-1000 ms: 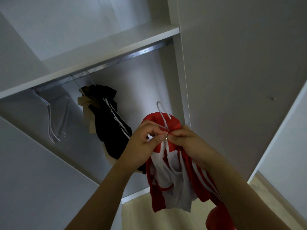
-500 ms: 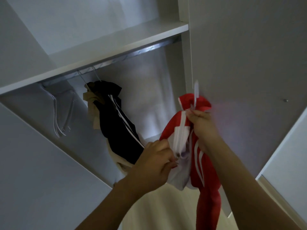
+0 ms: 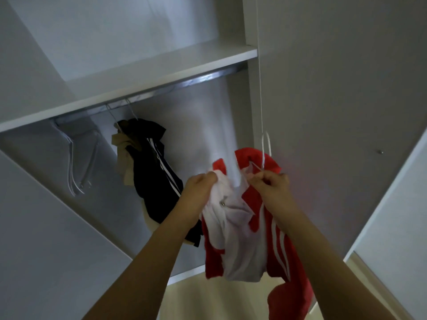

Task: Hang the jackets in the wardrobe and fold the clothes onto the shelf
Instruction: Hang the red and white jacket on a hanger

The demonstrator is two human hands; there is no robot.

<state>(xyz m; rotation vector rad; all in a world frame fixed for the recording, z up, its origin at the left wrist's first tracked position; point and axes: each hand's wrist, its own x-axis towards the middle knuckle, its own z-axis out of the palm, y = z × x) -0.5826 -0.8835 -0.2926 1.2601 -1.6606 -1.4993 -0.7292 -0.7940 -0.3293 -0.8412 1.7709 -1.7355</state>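
Note:
A red and white jacket [image 3: 238,245] hangs on a white hanger [image 3: 265,146] in front of the open wardrobe. My left hand [image 3: 199,188] grips the white front panel of the jacket near its collar. My right hand [image 3: 273,183] pinches the hanger's neck and the red collar on the other side. The hanger's hook points up, below and to the right of the metal rail [image 3: 184,85]. A dark jacket with white stripes [image 3: 157,176] hangs on the rail over a beige garment [image 3: 121,155].
Empty clear hangers [image 3: 78,167] hang at the rail's left end. A white shelf [image 3: 150,75] runs above the rail. The open wardrobe door [image 3: 335,100] stands on the right, another panel [image 3: 46,239] on the left. Pale floor [image 3: 208,296] shows below.
My left hand has risen from the jacket's lower front to the collar. The jacket has spread open between both hands and the hanger hook now stands clear above the collar.

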